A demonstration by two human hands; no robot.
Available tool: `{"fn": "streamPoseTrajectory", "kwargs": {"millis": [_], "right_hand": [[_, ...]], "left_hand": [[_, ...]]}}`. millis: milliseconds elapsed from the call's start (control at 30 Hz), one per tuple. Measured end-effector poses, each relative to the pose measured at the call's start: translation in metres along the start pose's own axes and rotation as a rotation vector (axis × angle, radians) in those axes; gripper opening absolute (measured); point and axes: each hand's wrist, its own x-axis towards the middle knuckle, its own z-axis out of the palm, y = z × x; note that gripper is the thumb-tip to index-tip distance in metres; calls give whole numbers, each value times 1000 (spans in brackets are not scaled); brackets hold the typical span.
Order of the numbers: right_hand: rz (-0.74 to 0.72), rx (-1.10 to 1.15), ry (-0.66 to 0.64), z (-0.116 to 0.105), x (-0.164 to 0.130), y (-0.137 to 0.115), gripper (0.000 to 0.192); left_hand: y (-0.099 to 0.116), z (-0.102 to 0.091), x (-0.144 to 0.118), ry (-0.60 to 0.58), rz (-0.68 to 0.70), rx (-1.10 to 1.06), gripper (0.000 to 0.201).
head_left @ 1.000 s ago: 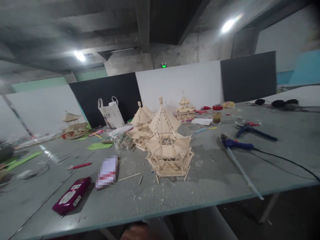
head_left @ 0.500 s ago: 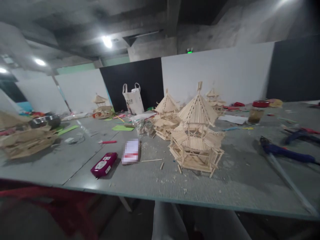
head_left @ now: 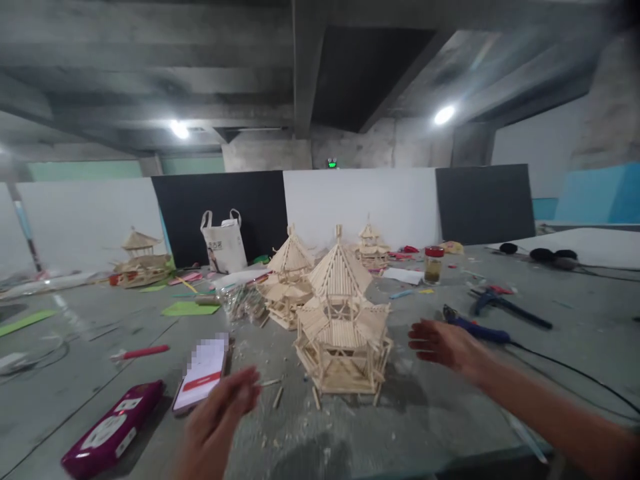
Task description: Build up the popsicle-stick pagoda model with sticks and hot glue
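The stick house (head_left: 343,332) stands upright on the counter (head_left: 425,417), straight out at 12 o'clock. The left hand (head_left: 220,417) is at 8 o'clock from the house, a bit blurry — its fingers are loose, a little bent and empty. The phone (head_left: 204,377) lies just beside that hand, at 11 o'clock. The right hand (head_left: 443,343) is at 3 o'clock from the house — its fingers point at it, slightly spread, empty and apart from its sticks. The glue gun (head_left: 480,331) lies at 2 o'clock from that hand.
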Motion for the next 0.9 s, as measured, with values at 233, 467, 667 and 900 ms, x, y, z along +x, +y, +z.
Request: {"fn": "streamPoseTrajectory", "kwargs": {"millis": [233,467,667,900], "right_hand": [[-79,15,-40,15,48,9,22],[-179,41,-157,25,65,4,28],[-146,74,-233,30,77,1,40],[-124,104,-289,34,77,-8,29]], "left_hand": [[-3,80,46,-172,-175,-42,54],[8,85,41,-129,-183,61,44],[13,92,44,-154,-190,16,41],[6,97,41,-157,-229,-196,51]]}}
